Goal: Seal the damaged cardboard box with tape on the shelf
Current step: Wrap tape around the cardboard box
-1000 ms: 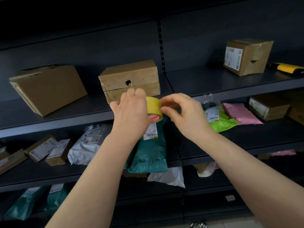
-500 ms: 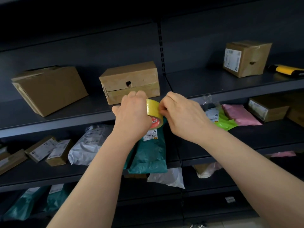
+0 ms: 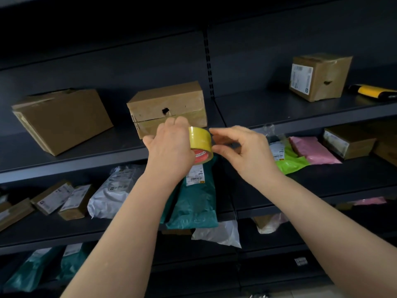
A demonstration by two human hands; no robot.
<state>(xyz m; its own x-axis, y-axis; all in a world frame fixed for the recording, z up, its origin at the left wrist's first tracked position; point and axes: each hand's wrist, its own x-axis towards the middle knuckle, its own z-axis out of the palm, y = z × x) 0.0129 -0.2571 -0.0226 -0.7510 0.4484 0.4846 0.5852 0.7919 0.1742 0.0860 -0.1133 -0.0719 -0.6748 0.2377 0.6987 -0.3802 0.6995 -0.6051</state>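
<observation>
A brown cardboard box (image 3: 171, 100) with a dark hole in its front stands on the upper shelf (image 3: 268, 112), left of the upright. Just below and in front of it, my left hand (image 3: 171, 151) grips a roll of yellow tape (image 3: 199, 139) with a red core. My right hand (image 3: 247, 151) is beside the roll on its right, fingers spread, with forefinger and thumb tips at the roll's edge. I cannot tell whether a tape end is between them.
A larger tilted box (image 3: 62, 119) sits at the left of the upper shelf. A box with a torn side (image 3: 320, 78) and a yellow tool (image 3: 371, 92) are at the right. Lower shelves hold a teal mailer (image 3: 195, 203), a pink mailer (image 3: 311, 150) and small boxes.
My right hand, which was closed against the roll half a second ago, has eased back to the right and its fingers have spread. The left hand keeps its hold on the tape.
</observation>
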